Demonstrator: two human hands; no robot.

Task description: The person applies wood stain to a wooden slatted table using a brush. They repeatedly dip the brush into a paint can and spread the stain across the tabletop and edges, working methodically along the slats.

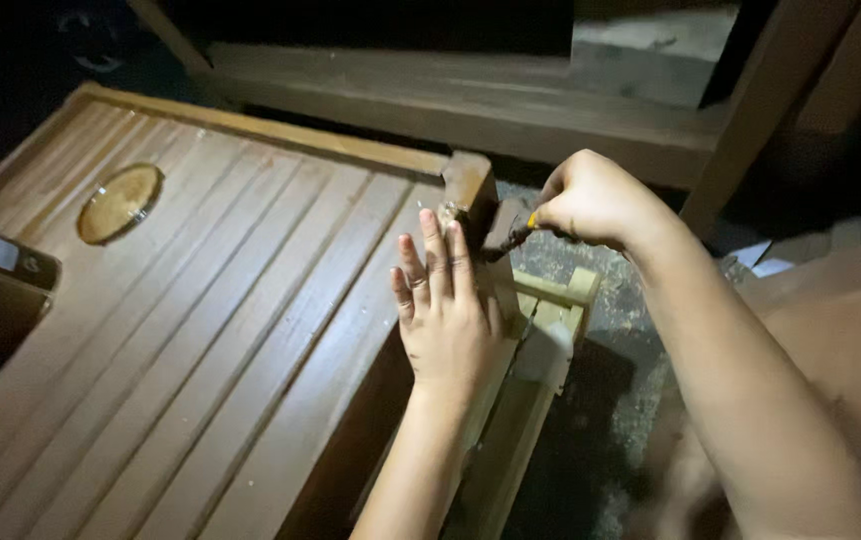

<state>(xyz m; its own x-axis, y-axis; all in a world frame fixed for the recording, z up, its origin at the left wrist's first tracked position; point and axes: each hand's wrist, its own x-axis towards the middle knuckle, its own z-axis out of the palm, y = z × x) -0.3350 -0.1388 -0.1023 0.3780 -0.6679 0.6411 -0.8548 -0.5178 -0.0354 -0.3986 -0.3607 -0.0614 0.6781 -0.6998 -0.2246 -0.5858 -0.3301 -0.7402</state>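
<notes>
Nearest me, my left hand [447, 315] lies flat and open, fingers together, pressing on the right edge of the panel [200, 330], a wide slatted board of brown wood with a raised rim along its far side. Under and just right of that hand a pale frame [550, 320] of lighter timber sticks out over dark, rough ground [610, 400]. Past my fingertips stands the post [470, 195], a short worn block at the panel's far right corner, its top chipped and pale. My right hand [595, 200] is closed in a fist around a tool [512, 238], dark with a bit of yellow at the grip, its tip touching the post's right side, just beyond my left fingertips. An oval inset [120, 203] sits in the panel's far left. Heavy beams [470, 100] cross behind.
</notes>
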